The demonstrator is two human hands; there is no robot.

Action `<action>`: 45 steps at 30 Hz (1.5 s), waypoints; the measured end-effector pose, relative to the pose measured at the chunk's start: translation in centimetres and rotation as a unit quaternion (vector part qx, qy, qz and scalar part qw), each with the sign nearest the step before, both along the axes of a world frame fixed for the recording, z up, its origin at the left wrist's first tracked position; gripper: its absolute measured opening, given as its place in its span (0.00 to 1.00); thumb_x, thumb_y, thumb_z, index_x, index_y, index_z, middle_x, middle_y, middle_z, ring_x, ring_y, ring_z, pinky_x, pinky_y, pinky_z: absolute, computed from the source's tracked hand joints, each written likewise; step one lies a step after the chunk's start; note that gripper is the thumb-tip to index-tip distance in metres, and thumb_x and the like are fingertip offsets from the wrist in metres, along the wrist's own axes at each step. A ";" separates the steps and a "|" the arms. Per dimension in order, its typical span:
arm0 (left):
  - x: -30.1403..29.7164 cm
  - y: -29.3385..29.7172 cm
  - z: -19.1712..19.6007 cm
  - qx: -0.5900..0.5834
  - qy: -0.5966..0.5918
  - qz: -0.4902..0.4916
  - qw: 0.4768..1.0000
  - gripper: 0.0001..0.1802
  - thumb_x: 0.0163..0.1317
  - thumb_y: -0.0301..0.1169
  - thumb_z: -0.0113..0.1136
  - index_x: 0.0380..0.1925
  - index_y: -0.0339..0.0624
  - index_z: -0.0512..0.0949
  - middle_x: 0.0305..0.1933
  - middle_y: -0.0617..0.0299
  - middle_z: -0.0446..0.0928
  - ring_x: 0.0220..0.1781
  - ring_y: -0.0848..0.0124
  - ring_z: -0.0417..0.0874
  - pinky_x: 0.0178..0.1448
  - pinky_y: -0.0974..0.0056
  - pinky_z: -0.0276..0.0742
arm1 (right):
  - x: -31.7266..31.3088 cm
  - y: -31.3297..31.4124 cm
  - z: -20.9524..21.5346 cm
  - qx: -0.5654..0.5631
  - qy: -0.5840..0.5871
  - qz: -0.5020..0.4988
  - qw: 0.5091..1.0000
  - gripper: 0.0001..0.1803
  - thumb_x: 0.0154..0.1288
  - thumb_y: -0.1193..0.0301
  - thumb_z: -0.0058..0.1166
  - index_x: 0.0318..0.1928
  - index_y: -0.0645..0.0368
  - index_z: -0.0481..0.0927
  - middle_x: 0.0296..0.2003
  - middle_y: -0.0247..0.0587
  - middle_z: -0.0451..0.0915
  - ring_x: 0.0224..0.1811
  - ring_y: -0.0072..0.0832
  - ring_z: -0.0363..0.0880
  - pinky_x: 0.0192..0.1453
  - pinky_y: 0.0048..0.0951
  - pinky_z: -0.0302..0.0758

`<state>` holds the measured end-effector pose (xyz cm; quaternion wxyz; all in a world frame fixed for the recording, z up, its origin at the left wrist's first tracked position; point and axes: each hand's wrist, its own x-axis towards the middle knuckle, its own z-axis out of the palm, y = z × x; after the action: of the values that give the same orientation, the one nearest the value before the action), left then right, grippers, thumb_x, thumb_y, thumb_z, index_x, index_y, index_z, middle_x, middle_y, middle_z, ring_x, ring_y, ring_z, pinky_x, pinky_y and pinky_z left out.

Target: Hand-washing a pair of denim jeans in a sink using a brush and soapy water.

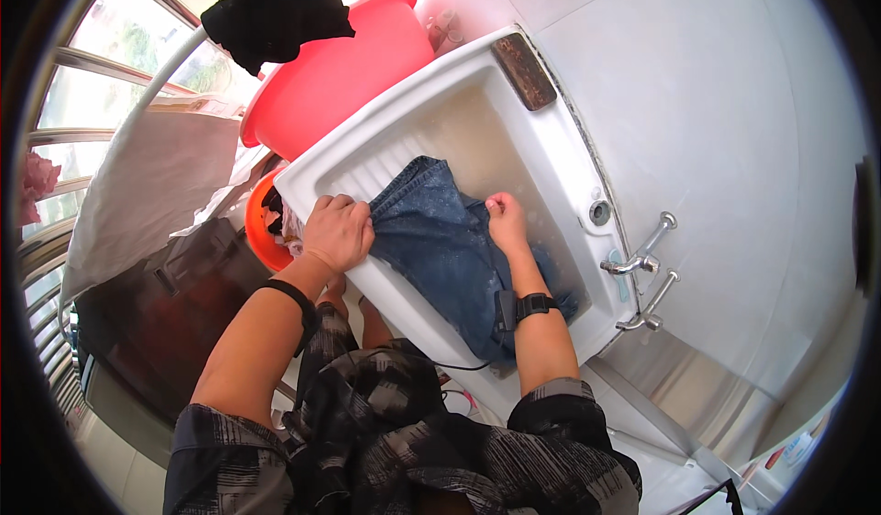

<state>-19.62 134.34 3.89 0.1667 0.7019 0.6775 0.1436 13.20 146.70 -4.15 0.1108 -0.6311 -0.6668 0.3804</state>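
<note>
A wet blue denim garment (436,240) lies spread in the white sink (404,296), over its ribbed washboard slope and into cloudy water. At the sink's near left edge, my left hand (340,230) is closed around a bunched corner of the denim. My right hand (507,221) is a closed fist at the garment's right side, thumb uppermost; denim runs up to its fingers, and the part inside the grip is hidden. Below my right forearm, the lower end of the garment dips into the water.
A brown block (524,72) rests on the sink's far corner. Two metal taps (642,251) stick out from the wall at right. A pink tub (344,74) stands behind, with black cloth (275,15) hanging over it. An orange basin (264,226) with clothes sits left.
</note>
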 end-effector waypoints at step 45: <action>-0.2 0.0 0.1 -0.041 -0.021 -0.030 0.998 0.12 0.68 0.40 0.59 0.30 0.46 0.80 0.33 0.61 0.80 0.44 0.60 0.79 0.56 0.55 0.70 | -13.0 7.3 7.3 -0.090 -0.272 0.210 0.935 0.35 0.65 0.49 0.60 0.63 0.63 0.80 0.54 0.58 0.84 0.57 0.52 0.84 0.63 0.48 0.77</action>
<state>-19.80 134.36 3.99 0.2138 0.7109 0.6581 0.1256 0.17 154.04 3.11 -0.2145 -0.5638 -0.7515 0.2672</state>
